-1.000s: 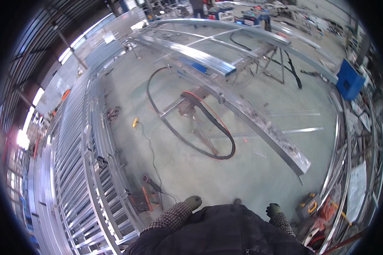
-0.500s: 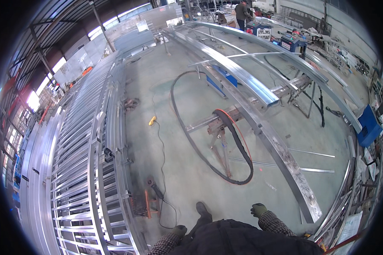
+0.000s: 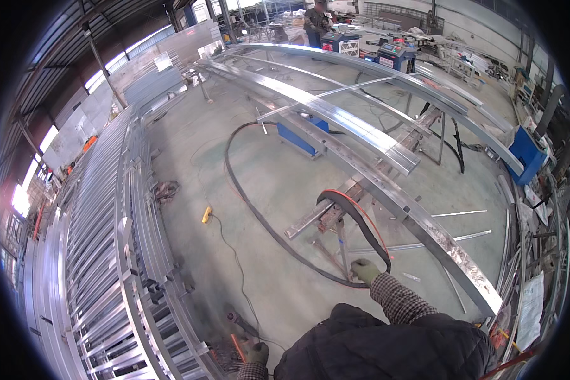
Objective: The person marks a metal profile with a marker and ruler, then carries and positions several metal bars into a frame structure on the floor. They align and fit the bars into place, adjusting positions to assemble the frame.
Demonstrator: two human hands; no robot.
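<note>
Evidently, with twelve at the top of my view, the black hose (image 3: 363, 223) is what lies nearest the right hand (image 3: 365, 271), which sits between four and five o'clock at the hose's lower bend. Its fingers look curled, but from my remote seat I cannot tell whether they close on the hose or merely overlap it. The left hand (image 3: 253, 353), just past six, is beside a corded power tool (image 3: 243, 323) and an orange bar (image 3: 237, 348); I cannot tell whether it is open or closed.

The hose hangs over a metal trestle (image 3: 330, 220) toward four, probably to keep some slack off the floor (image 3: 202, 272). The trestle seems to sit beneath the long beam (image 3: 449, 247), presumably to carry it above ground.

I count two gloved hands, one looped hose, one corded yellow block (image 3: 206, 215) toward half past eight, two blue-cased machines (image 3: 396, 60) near one, and one co-worker (image 3: 315, 26) just past twelve.
</note>
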